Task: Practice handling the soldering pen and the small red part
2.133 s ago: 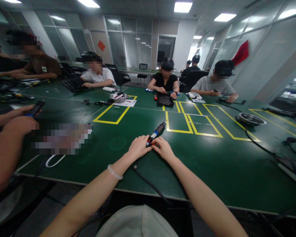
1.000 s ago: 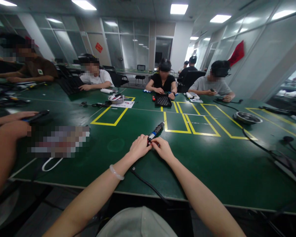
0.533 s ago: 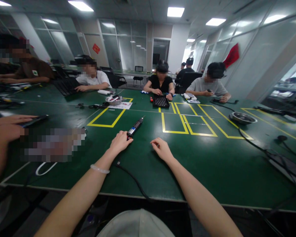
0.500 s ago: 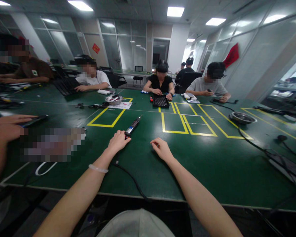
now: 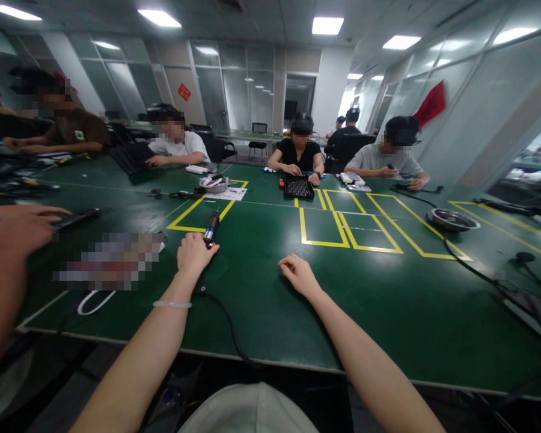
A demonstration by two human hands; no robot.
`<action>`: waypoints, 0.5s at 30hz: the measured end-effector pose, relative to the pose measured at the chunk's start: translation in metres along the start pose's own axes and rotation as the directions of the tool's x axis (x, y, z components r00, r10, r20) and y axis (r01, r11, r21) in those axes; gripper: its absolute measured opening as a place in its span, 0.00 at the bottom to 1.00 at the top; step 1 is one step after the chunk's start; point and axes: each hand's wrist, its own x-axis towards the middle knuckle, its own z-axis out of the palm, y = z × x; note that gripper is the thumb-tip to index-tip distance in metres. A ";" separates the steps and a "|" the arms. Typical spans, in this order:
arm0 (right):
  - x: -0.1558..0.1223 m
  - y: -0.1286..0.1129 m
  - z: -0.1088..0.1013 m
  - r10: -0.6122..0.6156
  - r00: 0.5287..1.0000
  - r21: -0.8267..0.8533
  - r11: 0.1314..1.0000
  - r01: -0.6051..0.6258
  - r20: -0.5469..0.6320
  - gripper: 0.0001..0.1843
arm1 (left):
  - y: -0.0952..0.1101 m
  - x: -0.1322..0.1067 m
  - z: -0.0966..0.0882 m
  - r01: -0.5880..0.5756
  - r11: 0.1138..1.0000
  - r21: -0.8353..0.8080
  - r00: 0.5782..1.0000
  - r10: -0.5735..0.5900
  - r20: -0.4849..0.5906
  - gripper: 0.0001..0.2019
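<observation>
My left hand [image 5: 193,255] is wrapped round the rear of a black electric screwdriver [image 5: 212,227] with a blue band. The tool's narrow tip points away from me, over a yellow-taped rectangle on the table. From below the hand, a black cord [image 5: 228,319] runs back to the front edge of the table. My right hand [image 5: 299,273] rests on the green tabletop [image 5: 256,307] to the right of the screwdriver, apart from it. Its fingers are loosely curled together, and nothing shows in them.
A pixelated flat item with a white strap [image 5: 94,304] lies to the left, beside another person's hand [image 5: 36,222]. Across the table, a person works over a black tray [image 5: 299,187]. A round metal dish [image 5: 453,220] and cables are at the right.
My left hand has swung the electric screwdriver leftward, and its tip now points more straight ahead. My right hand stays almost in place. The view has shifted slightly.
</observation>
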 end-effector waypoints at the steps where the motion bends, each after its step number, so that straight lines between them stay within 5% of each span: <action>1: 0.000 0.000 0.000 -0.001 1.000 0.002 1.000 0.001 -0.001 0.08 | 0.003 -0.003 -0.001 -0.030 0.999 0.035 0.999 0.032 -0.034 0.28; 10: 0.000 0.000 0.000 0.002 1.000 -0.012 1.000 -0.002 0.010 0.08 | 0.008 -0.008 -0.003 -0.128 0.989 0.070 0.979 0.137 -0.148 0.16; 13: 0.001 -0.001 -0.001 0.007 1.000 -0.010 1.000 -0.007 0.010 0.08 | 0.008 -0.004 -0.002 -0.169 0.978 -0.124 0.971 0.143 -0.192 0.15; 15: 0.001 -0.002 -0.001 0.007 1.000 0.005 1.000 -0.007 0.007 0.08 | 0.016 -0.005 0.000 -0.209 0.894 -0.396 0.976 0.162 -0.149 0.16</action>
